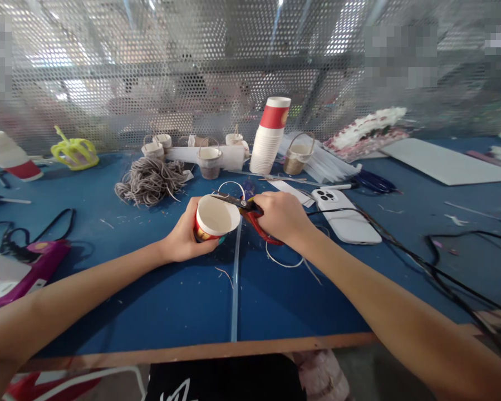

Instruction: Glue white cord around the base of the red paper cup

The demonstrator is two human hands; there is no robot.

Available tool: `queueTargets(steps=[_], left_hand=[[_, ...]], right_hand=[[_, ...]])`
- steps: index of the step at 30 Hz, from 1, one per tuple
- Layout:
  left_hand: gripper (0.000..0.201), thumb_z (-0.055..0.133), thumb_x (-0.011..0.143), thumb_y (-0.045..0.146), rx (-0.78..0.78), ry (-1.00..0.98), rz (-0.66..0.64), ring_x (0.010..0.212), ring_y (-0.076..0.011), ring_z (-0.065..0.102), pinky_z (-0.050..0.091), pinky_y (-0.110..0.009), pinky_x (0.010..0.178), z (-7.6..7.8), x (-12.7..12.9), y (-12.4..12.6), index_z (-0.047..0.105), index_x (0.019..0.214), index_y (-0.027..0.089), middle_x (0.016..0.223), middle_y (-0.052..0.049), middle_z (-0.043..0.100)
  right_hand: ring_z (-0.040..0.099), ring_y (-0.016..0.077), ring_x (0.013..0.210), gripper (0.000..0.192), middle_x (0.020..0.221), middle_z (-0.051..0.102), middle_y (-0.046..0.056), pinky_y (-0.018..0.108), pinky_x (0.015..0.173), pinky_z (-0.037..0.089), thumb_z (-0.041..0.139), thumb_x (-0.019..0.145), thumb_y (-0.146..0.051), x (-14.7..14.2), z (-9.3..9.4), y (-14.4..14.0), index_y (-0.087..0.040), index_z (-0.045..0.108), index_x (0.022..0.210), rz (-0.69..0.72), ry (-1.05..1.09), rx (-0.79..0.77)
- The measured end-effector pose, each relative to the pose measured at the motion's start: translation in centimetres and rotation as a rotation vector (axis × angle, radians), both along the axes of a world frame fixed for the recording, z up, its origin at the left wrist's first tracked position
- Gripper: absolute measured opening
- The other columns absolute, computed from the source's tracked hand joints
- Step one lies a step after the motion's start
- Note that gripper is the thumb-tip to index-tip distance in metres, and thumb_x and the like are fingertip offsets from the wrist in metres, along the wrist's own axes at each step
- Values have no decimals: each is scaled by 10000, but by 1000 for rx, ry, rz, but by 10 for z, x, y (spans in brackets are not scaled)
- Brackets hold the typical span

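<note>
My left hand (188, 235) is wrapped round a red and white paper cup (217, 217), tilted so that its open mouth faces me. In my right hand (281, 216) are scissors (256, 220) with red handles and dark blades. The blades reach to the cup's far rim; whether they have cut into it I cannot tell. Close to the scissors, a loop of white cord (284, 263) lies on the table, and a clear glue stick (236, 278) lies below the cup.
Behind my hands are a grey yarn bundle (150, 181), a leaning stack of paper cups (268, 139) and several small handled baskets (211, 162). A white phone (345, 216) and black cables (401, 245) lie right. A purple glue gun (31, 270) lies left, near a yellow-green woven crown (74, 153).
</note>
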State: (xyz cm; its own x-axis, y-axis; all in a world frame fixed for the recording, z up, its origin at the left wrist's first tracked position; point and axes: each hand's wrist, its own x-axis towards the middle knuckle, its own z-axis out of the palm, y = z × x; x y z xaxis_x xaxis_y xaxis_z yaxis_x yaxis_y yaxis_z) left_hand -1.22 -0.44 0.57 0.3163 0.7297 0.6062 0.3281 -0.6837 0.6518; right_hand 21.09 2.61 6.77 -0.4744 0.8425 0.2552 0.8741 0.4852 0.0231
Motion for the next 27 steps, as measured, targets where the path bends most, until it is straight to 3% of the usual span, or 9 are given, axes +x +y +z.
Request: queueTargets(steps=[6, 17, 21, 27], left_hand=[[645, 735, 673, 278, -63, -10, -56, 967, -238, 634, 553, -408, 861, 1, 0, -1, 394, 1216, 208, 1090, -86, 603], [603, 735, 650, 224, -66, 139, -168, 968, -264, 647, 557, -423, 856, 4, -1, -5, 456, 1185, 215, 1096, -100, 628], [634, 763, 661, 293, -162, -14, -82, 974, -252, 641, 553, -432, 899, 3, -2, -3, 448, 1204, 202, 1076, -91, 631], [666, 781, 660, 306, -326, -148, -126, 1038, -278, 656, 537, -485, 966, 1, -2, 5, 492, 1248, 190, 1131, -107, 650]], right_hand=[[561, 193, 650, 314, 791, 695, 123, 301, 549, 234, 515, 854, -366, 1, -1, -1, -130, 722, 860, 8, -11, 26], [589, 201, 653, 264, 816, 731, 124, 316, 574, 274, 521, 788, -255, -4, 2, -6, -141, 746, 864, 43, 28, 23], [592, 202, 644, 260, 740, 709, 120, 305, 573, 301, 565, 831, -354, 5, 6, 2, -149, 713, 768, -27, 189, 98], [551, 183, 570, 417, 622, 654, 92, 296, 552, 307, 557, 893, -492, 9, 1, 16, -183, 602, 617, -68, 307, 31]])
